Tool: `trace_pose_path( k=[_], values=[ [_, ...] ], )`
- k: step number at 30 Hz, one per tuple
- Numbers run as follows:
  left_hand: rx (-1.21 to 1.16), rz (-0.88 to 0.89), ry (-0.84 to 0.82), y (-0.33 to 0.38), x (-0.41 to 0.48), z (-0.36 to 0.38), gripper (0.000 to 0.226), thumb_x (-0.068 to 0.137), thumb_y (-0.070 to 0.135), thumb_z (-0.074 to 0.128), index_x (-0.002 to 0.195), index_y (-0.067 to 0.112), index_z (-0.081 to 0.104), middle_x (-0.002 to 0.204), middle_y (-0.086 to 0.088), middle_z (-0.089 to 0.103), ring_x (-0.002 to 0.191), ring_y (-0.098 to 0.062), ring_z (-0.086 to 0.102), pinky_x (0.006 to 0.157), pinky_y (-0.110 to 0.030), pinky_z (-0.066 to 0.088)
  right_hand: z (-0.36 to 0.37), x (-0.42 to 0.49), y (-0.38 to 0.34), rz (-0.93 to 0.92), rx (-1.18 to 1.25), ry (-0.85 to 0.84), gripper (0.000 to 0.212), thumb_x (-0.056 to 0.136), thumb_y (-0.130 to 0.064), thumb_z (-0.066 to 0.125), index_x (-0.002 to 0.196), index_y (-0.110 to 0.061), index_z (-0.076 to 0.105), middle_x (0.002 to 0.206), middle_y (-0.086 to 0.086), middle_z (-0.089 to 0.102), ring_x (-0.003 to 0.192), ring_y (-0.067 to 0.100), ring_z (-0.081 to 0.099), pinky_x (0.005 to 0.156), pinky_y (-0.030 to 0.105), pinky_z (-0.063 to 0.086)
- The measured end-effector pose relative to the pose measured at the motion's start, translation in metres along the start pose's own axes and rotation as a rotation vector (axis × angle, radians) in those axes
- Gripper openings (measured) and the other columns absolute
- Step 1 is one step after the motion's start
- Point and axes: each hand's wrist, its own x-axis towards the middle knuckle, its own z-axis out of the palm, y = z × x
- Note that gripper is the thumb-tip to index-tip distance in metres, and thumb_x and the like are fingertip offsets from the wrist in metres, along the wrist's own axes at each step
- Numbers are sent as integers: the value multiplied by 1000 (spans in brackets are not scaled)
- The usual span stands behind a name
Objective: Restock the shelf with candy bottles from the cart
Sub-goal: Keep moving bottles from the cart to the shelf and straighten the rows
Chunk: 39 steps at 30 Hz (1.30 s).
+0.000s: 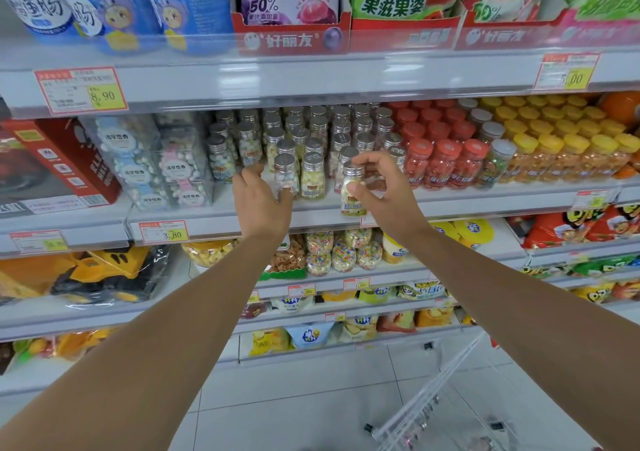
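Rows of small clear candy bottles with silver caps (pixel 313 135) fill the middle shelf (pixel 214 220). My right hand (pixel 382 187) grips one such bottle (pixel 352 191), with yellow and white candy, by cap and body at the shelf's front edge. My left hand (pixel 261 196) rests its fingers against the front bottle of pink and white candy (pixel 286 175), which stands on the shelf. Whether the left hand grips it is not clear. A corner of the wire cart (pixel 446 405) shows at the bottom right.
Red-capped bottles (pixel 445 163) and yellow-capped bottles (pixel 568 156) stand to the right on the same shelf. Clear candy boxes (pixel 156 163) and a red carton (pixel 69 160) stand to the left. Snack bags fill the shelves above and below. The floor is white tile.
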Motion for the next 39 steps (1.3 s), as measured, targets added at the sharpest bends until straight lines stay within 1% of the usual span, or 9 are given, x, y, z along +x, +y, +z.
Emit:
trace_pose_path(
  k=[4, 7, 12, 17, 23, 27, 32, 36, 39],
  values=[
    [100, -19, -20, -11, 2, -11, 37, 91, 16, 54, 128, 12, 51, 124, -7, 57, 119, -30, 42, 99, -39, 29, 14, 2, -12, -8, 56, -18, 27, 91, -10, 64, 116, -16, 55, 102, 11, 56, 84, 2, 53, 77, 15, 46],
    [70, -13, -71, -10, 5, -16, 40, 93, 27, 56, 132, 18, 51, 121, -1, 62, 121, -28, 42, 99, -37, 29, 25, 3, -17, -6, 60, 0, 26, 91, -12, 65, 116, -15, 55, 95, 6, 54, 81, 0, 53, 73, 18, 49],
    [-12, -37, -134, -1, 14, -8, 56, 88, 45, 64, 133, 15, 49, 124, -6, 61, 119, -29, 50, 96, -46, 45, 28, 3, -15, 12, 26, 37, 26, 92, -13, 64, 116, -17, 55, 90, 0, 54, 77, -1, 56, 74, 26, 52],
    [32, -20, -78, 1, 17, -6, 43, 90, 34, 65, 125, 13, 51, 114, -8, 65, 106, -31, 57, 85, -45, 50, 25, 0, -13, 40, 32, 44, 26, 92, -13, 64, 117, -16, 55, 94, 5, 57, 79, 0, 57, 74, 21, 51],
    [156, -59, 53, -15, 16, -26, 40, 94, 27, 59, 129, 10, 49, 121, -13, 60, 112, -34, 50, 91, -44, 43, 38, 9, -21, -9, 62, 12, 27, 92, -9, 63, 117, -13, 54, 94, 5, 54, 80, 1, 53, 77, 26, 54],
    [175, -138, 85, -23, 16, -41, 35, 96, 26, 56, 128, 12, 49, 119, -11, 62, 105, -32, 57, 71, -37, 42, 58, 16, -29, -66, 62, -23, 27, 90, -8, 65, 116, -12, 56, 97, 4, 56, 85, 4, 53, 78, 23, 51],
    [236, -137, 70, -21, 15, -47, 29, 98, 22, 53, 124, 9, 48, 114, -13, 62, 96, -32, 59, 66, -36, 38, 75, 23, -34, -132, -16, -35, 29, 88, -11, 67, 116, -12, 58, 97, -2, 59, 84, 3, 56, 71, 16, 47],
    [224, -48, 96, -20, 8, -51, 46, 96, 13, 54, 138, 8, 38, 135, -13, 47, 100, -30, 59, 71, -35, 42, 80, 25, -35, -188, -63, -3, 27, 88, -10, 67, 114, -13, 58, 99, 1, 61, 78, 17, 57, 64, 26, 49],
    [210, 51, 155, -17, 3, -54, 47, 91, 6, 57, 135, 7, 39, 133, -13, 40, 80, -22, 53, 62, -30, 40, 80, 33, -34, -223, -92, 65, 28, 88, -12, 68, 114, -15, 58, 97, -7, 60, 79, 6, 56, 71, 21, 46]
  ],
)
